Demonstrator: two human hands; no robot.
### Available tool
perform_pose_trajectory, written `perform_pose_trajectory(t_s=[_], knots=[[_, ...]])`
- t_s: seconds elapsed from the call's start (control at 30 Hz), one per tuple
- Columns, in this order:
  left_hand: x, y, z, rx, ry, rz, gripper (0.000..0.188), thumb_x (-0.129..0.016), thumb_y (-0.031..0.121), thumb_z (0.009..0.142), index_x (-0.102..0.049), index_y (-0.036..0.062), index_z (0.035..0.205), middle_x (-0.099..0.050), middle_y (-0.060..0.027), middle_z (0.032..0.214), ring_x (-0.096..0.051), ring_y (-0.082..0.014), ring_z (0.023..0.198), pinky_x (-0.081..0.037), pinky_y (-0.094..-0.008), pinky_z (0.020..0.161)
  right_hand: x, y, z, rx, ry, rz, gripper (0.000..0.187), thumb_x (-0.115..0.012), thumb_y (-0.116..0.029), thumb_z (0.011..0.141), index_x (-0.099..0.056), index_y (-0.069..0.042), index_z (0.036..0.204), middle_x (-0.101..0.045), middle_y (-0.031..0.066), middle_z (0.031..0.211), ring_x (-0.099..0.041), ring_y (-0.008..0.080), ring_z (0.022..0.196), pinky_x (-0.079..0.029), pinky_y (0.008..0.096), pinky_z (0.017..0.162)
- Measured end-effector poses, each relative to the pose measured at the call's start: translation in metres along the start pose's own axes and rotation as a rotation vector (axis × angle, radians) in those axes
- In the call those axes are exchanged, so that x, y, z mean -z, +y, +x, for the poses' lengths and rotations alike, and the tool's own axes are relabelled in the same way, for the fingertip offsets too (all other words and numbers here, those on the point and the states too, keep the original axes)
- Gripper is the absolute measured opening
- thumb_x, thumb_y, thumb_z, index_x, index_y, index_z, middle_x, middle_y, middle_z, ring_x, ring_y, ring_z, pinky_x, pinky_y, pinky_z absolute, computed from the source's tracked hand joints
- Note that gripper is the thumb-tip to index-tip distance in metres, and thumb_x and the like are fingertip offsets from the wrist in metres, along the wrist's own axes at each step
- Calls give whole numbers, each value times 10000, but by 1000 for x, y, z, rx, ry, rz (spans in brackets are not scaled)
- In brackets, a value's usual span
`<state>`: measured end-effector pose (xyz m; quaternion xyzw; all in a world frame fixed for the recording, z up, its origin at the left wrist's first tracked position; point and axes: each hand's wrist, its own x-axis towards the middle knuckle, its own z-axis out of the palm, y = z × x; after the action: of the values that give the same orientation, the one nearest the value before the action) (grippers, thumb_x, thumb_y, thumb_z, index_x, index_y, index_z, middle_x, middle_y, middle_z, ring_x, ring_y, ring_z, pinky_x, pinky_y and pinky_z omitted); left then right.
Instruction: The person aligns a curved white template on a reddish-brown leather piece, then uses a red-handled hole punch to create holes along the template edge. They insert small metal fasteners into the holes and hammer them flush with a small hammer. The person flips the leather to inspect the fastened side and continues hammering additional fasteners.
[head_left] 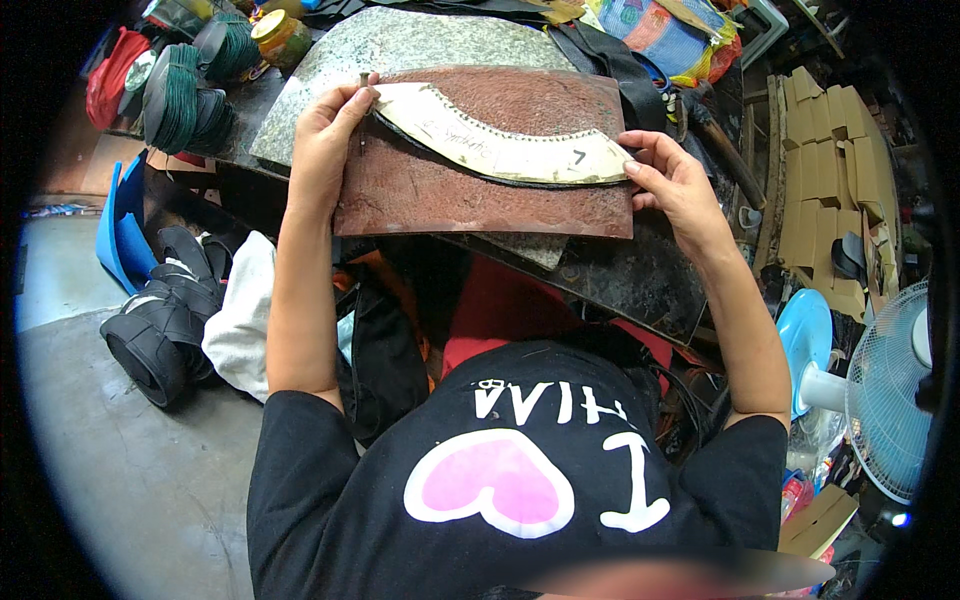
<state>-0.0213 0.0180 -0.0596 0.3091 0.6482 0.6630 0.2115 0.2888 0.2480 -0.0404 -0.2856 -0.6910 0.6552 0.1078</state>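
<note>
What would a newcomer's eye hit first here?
Probably the curved cream strip over the reddish-brown board, its ends held by the left fingers and right fingers. Then the pink heart on the black shirt below. The fan stands out far right.

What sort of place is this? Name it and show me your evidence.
Probably a craft workshop, perhaps for sewn goods: a curved pale piece with a dotted edge, a reddish-brown board behind it, and spools of green cord.
</note>
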Motion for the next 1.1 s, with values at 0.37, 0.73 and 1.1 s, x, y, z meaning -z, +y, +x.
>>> perform_pose_trajectory(t_s=[0.37, 0.73, 1.1], knots=[[-2, 14, -35, -21, 150, 140, 271, -654, 169, 976, -675, -64, 1111, -682, -42, 991, -600, -78, 899, -463, -218, 835, 9, -13, 17, 74, 3, -127, 345, -595, -127, 978, -575, -59, 1316, -615, -25, 951, -574, 33, 824, -502, 199, 700], [-4, 11, 5, -196, -26, 334, 286, -695, 252, 937, -711, 0, 1072, -691, -33, 948, -613, -95, 881, -471, -231, 816, 10, -10, -26, -263, -76, 55, 394, -600, -219, 979, -523, -37, 1319, -615, 25, 905, -626, 95, 683, -549, 215, 588], [3, -2, 17, -157, -51, 293, 253, -671, 235, 956, -721, 17, 1073, -693, -12, 926, -610, -83, 868, -476, -227, 818, -6, 7, -29, -213, -78, 167, 405, -565, -192, 1017, -412, -28, 1355, -644, 116, 977, -690, 165, 776, -603, 268, 670]])
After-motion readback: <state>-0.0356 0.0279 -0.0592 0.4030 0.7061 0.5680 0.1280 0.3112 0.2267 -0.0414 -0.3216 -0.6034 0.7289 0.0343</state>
